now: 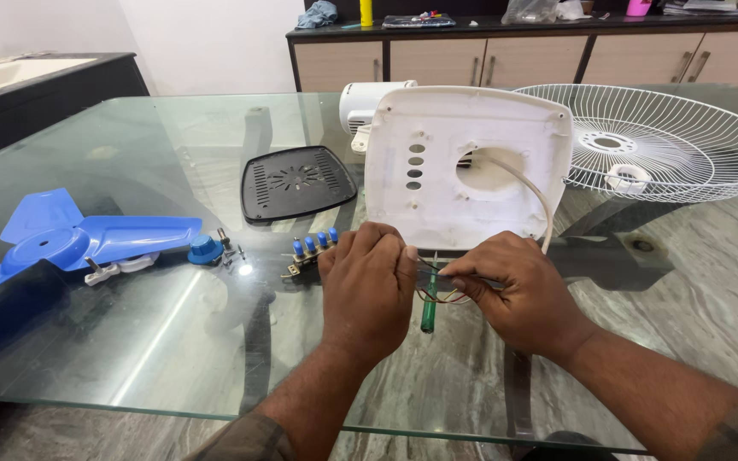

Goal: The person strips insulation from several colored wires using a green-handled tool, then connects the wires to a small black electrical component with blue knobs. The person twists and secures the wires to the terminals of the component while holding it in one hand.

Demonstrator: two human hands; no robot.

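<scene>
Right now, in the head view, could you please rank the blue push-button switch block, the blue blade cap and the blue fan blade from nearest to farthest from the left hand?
From the left hand:
1. Blue push-button switch block, just to its left, nearly touching the knuckles.
2. Blue blade cap, farther left on the glass table, beside small screws.
3. Blue fan blade, farthest, at the table's left edge.

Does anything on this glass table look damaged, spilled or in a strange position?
Nothing looks spilled or broken. The fan is simply in pieces: blue blade, black cover, white base on its edge, wire guard. Small screws lie loose. Both hands, left hand and right hand, pinch thin wires.
</scene>
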